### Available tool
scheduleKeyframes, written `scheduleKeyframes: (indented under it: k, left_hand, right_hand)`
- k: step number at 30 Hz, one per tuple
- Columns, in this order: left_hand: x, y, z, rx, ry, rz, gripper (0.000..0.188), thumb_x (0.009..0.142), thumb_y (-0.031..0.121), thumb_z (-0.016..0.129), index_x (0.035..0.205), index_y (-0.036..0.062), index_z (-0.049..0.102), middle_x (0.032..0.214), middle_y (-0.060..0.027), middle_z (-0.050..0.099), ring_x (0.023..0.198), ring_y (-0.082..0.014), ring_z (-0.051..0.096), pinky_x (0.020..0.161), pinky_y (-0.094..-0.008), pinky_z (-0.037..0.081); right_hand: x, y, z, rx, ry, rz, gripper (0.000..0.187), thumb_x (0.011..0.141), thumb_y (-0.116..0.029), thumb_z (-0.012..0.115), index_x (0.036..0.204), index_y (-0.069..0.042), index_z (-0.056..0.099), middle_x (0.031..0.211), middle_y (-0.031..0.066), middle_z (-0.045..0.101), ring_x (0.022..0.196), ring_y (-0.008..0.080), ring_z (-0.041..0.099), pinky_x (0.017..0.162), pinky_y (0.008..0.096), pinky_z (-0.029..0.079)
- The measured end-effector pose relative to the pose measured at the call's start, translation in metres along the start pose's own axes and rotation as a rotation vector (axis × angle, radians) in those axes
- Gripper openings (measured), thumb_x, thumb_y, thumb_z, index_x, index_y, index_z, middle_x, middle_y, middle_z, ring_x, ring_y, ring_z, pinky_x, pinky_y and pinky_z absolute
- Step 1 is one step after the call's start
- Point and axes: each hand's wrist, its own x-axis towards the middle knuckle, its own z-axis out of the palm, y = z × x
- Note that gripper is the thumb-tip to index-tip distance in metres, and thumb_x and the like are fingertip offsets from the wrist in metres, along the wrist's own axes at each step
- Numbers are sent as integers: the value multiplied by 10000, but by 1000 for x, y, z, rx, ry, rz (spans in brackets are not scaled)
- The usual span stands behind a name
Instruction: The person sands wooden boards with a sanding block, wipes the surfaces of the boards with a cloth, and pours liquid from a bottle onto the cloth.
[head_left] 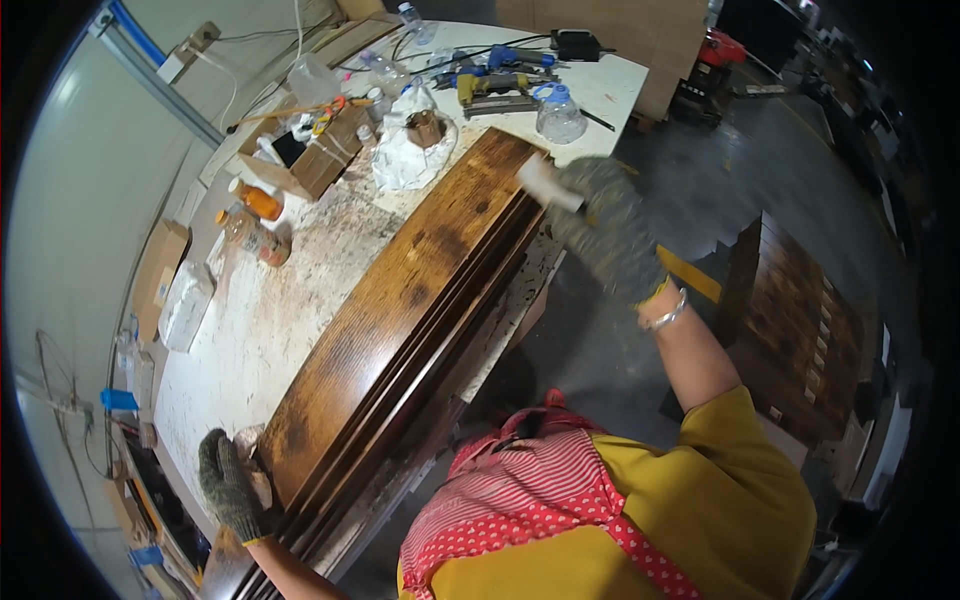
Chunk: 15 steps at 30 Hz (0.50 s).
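A long brown wooden board (400, 290) with dark burnt-looking patches lies slantwise on top of a stack of similar boards. My right hand (610, 225), in a dark grey-green knit glove, is over the far end of the stack. It is closed on a white pad (546, 184) with a dark edge, slightly blurred, whose exact kind I cannot make out. Beside the near end of the board is my left hand (232, 488), gloved alike. Its fingers are bent round a crumpled, brown-stained rag (257, 465), partly hidden behind the glove.
On the stained white table (250, 330) stand two bottles (262, 238), a cardboard box (300, 170) of small items, and a brown cup (425, 128) on white cloth. Nail guns (495, 92) and a clear jug (560, 115) lie farther back. Stacked dark wood (800, 330) stands to the right.
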Motion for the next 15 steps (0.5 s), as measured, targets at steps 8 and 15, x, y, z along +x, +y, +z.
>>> scheduleKeyframes:
  k: [8,15]
  left_hand:
    - [0,-6,-1,120,34,143,289,961,173,610,1165,-30,635,1104,-125,675,993,-208,618,904,-331,475]
    - [3,-14,-29,92,-75,263,243,951,115,621,1151,-19,652,1078,-125,690,986,-199,637,896,-322,494]
  right_hand:
    - [-42,-44,41,-148,-113,-249,350,808,-139,676,1121,-6,593,1025,163,589,940,337,590,801,435,511]
    - [-86,-152,88,199,-349,-251,359,818,-141,695,1161,-75,613,1071,136,609,1041,301,598,900,425,507]
